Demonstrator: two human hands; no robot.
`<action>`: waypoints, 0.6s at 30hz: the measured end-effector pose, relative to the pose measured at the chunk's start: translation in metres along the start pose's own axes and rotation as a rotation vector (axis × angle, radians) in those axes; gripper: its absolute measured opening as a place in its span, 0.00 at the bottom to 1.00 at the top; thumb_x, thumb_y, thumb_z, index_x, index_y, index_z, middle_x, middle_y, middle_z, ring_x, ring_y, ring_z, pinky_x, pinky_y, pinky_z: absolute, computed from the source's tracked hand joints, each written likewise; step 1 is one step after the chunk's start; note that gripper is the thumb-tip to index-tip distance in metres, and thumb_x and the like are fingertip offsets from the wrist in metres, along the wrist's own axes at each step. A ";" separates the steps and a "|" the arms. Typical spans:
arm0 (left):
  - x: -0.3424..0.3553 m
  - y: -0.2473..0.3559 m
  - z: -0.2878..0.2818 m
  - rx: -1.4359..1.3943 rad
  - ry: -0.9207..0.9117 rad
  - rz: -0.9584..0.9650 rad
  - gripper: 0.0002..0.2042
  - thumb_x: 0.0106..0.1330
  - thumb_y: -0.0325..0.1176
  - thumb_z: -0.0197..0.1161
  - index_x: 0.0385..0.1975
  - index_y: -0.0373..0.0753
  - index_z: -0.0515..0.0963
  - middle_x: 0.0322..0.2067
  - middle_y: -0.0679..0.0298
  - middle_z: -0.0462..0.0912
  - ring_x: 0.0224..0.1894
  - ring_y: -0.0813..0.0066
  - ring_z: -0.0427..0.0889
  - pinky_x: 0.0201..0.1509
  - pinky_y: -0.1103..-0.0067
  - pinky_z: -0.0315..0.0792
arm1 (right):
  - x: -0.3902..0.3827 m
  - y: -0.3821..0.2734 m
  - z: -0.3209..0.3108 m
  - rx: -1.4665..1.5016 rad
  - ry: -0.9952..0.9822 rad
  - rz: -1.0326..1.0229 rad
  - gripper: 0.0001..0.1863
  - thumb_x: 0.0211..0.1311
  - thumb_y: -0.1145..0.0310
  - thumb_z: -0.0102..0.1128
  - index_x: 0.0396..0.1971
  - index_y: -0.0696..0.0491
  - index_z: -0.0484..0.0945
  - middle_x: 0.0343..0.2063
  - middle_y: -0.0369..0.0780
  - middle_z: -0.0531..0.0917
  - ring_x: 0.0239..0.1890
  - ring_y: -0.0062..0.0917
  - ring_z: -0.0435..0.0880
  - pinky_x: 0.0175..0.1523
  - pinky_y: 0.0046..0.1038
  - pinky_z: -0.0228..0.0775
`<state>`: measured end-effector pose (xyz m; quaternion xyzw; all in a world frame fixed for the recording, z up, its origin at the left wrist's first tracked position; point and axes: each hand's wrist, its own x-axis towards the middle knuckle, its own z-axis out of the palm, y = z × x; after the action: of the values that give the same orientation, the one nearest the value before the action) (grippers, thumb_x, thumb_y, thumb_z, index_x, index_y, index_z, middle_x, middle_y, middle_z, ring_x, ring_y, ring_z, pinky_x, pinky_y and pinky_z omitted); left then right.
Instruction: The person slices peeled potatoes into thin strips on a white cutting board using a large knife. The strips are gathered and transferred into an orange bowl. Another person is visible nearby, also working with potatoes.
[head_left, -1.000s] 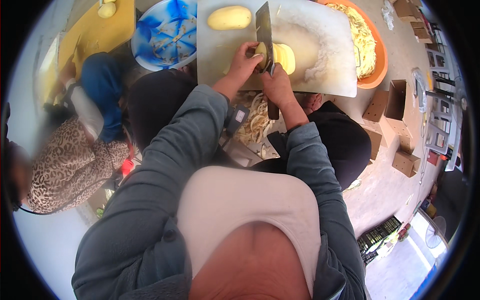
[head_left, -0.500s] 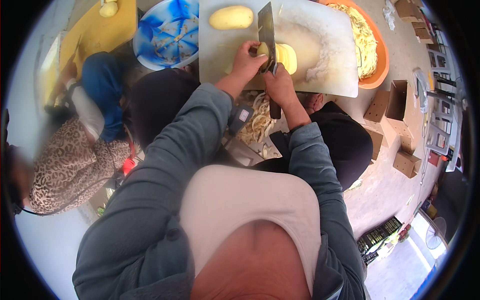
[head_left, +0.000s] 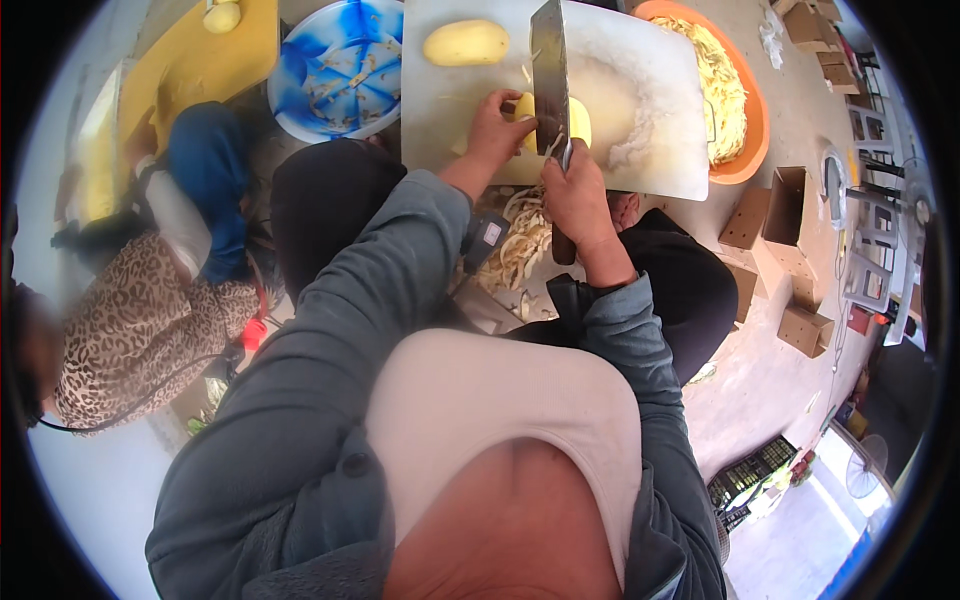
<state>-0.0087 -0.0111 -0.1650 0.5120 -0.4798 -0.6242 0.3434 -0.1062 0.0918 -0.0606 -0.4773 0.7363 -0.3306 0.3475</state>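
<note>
A large white cutting board (head_left: 630, 70) lies in front of me. My left hand (head_left: 493, 132) is closed, fingertips holding a peeled potato (head_left: 524, 106) against the board, just left of the blade. My right hand (head_left: 578, 200) grips the dark handle of a cleaver (head_left: 550, 75), whose broad blade stands nearly upright beside the potato. Right of the blade rest pale yellow potato slices (head_left: 580, 120), partly hidden by it. A whole peeled potato (head_left: 466, 43) lies at the board's far left. Whether the blade's edge touches the potato is hard to see.
An orange basin (head_left: 757, 130) of cut yellow strips stands right of the board, a blue-and-white basin (head_left: 345, 60) left. Peelings (head_left: 515, 250) lie below the near edge. Further left, a person in a blue head covering (head_left: 208, 150) sits by a yellow board (head_left: 200, 70). Cardboard boxes (head_left: 790, 210) stand right.
The cleaver and my right hand have moved a little right, the hand also slightly nearer me, and more of the blade's face shows. My left hand remains at the potato.
</note>
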 end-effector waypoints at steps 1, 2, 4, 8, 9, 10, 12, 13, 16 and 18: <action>0.000 -0.001 0.000 0.006 0.005 0.003 0.25 0.50 0.30 0.71 0.50 0.38 0.72 0.40 0.59 0.75 0.29 0.71 0.81 0.20 0.77 0.77 | 0.000 0.000 0.001 -0.015 0.003 0.002 0.12 0.59 0.71 0.51 0.36 0.65 0.66 0.26 0.62 0.77 0.34 0.58 0.78 0.39 0.49 0.69; 0.001 -0.002 0.000 0.012 0.010 0.006 0.25 0.50 0.31 0.71 0.50 0.38 0.72 0.40 0.59 0.75 0.29 0.70 0.81 0.20 0.76 0.77 | -0.001 -0.002 0.002 -0.030 0.006 0.004 0.12 0.59 0.71 0.51 0.36 0.65 0.67 0.26 0.61 0.77 0.34 0.58 0.78 0.39 0.49 0.70; 0.002 -0.003 0.000 0.024 0.013 0.011 0.25 0.49 0.31 0.72 0.49 0.38 0.73 0.40 0.59 0.75 0.30 0.69 0.81 0.21 0.76 0.78 | 0.000 0.000 0.004 -0.067 0.022 -0.007 0.12 0.60 0.70 0.52 0.37 0.64 0.67 0.25 0.59 0.78 0.31 0.56 0.79 0.38 0.47 0.70; 0.001 -0.001 0.001 0.037 0.019 0.014 0.25 0.49 0.31 0.71 0.49 0.38 0.73 0.40 0.58 0.75 0.31 0.68 0.81 0.21 0.76 0.79 | 0.001 0.006 0.009 -0.119 0.058 -0.052 0.14 0.60 0.69 0.52 0.40 0.64 0.68 0.24 0.57 0.78 0.26 0.51 0.80 0.35 0.43 0.71; 0.000 -0.001 0.001 0.038 0.026 0.014 0.25 0.49 0.31 0.71 0.49 0.38 0.73 0.40 0.58 0.75 0.31 0.68 0.81 0.21 0.76 0.78 | 0.001 0.006 0.010 -0.121 0.064 -0.062 0.14 0.60 0.69 0.52 0.40 0.64 0.68 0.25 0.57 0.78 0.26 0.51 0.79 0.35 0.43 0.71; 0.000 0.000 0.001 0.040 0.029 0.016 0.25 0.49 0.31 0.71 0.49 0.38 0.73 0.40 0.58 0.75 0.31 0.68 0.81 0.21 0.76 0.78 | 0.001 0.007 0.011 -0.126 0.070 -0.081 0.14 0.60 0.69 0.52 0.40 0.64 0.68 0.25 0.57 0.78 0.26 0.52 0.79 0.35 0.43 0.71; 0.001 -0.001 0.001 0.045 0.034 0.021 0.25 0.49 0.31 0.71 0.49 0.37 0.73 0.40 0.58 0.75 0.31 0.68 0.81 0.21 0.76 0.78 | 0.001 0.009 0.013 -0.135 0.081 -0.119 0.15 0.60 0.69 0.52 0.40 0.65 0.68 0.25 0.58 0.78 0.27 0.52 0.79 0.36 0.43 0.71; 0.001 -0.002 0.000 0.038 0.035 0.026 0.25 0.49 0.31 0.71 0.49 0.37 0.72 0.40 0.58 0.75 0.31 0.68 0.81 0.21 0.76 0.78 | 0.001 0.009 0.014 -0.125 0.078 -0.112 0.15 0.60 0.69 0.52 0.40 0.65 0.67 0.25 0.57 0.78 0.25 0.51 0.79 0.35 0.43 0.71; 0.002 -0.003 0.000 0.024 0.031 0.031 0.25 0.49 0.30 0.71 0.49 0.36 0.72 0.40 0.57 0.75 0.30 0.69 0.81 0.21 0.77 0.78 | 0.003 0.008 0.016 -0.081 0.056 -0.070 0.14 0.61 0.70 0.51 0.40 0.65 0.67 0.22 0.55 0.77 0.21 0.47 0.80 0.31 0.41 0.72; 0.002 -0.002 0.000 0.020 0.024 0.019 0.25 0.49 0.30 0.71 0.49 0.36 0.72 0.40 0.57 0.75 0.30 0.69 0.81 0.21 0.77 0.78 | 0.004 0.009 0.016 -0.034 0.020 -0.011 0.13 0.61 0.71 0.50 0.40 0.64 0.66 0.19 0.53 0.76 0.18 0.43 0.79 0.27 0.40 0.72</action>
<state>-0.0088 -0.0127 -0.1680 0.5183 -0.4867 -0.6099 0.3500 -0.0986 0.0888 -0.0769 -0.4840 0.7426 -0.3245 0.3301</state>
